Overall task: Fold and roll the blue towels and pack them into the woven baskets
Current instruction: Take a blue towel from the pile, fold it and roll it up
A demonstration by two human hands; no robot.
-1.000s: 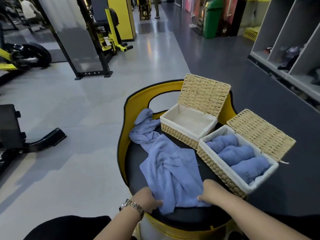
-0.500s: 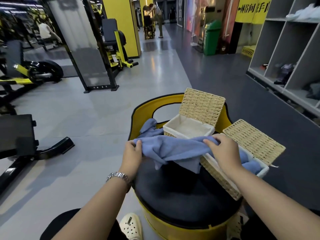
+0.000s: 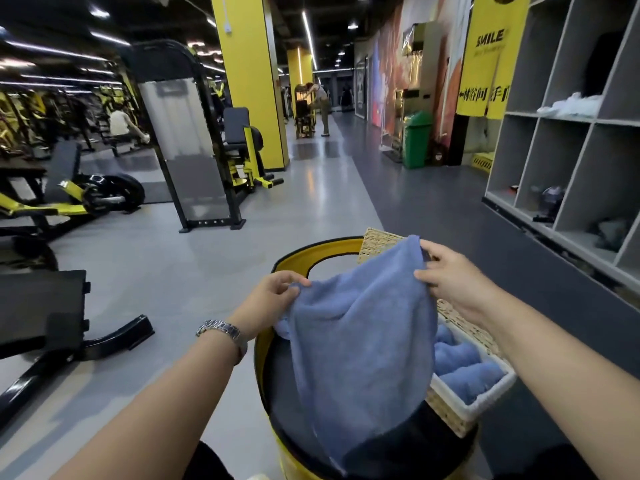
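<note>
A blue towel point(image 3: 360, 344) hangs in the air in front of me, above the black seat pad point(image 3: 415, 441) of a yellow stool. My left hand point(image 3: 266, 299) pinches its left top corner. My right hand point(image 3: 450, 282) pinches the right top corner, a little higher. To the right stands a woven basket point(image 3: 467, 410) with a white liner, holding rolled blue towels point(image 3: 464, 372). The lid of a second woven basket point(image 3: 375, 242) shows just behind the raised towel; the rest of that basket is hidden. A bit of another blue towel point(image 3: 282, 329) peeks out under my left hand.
The stool has a yellow curved backrest point(image 3: 311, 251). Gym machines point(image 3: 194, 140) stand on the grey floor to the left. Grey open shelving point(image 3: 568, 150) lines the right side, with a green bin point(image 3: 417, 138) farther back. People are in the distance.
Both hands have lifted the blue towel off the seat pad and raised it, so it now hangs spread between them. My view has tilted upward.
</note>
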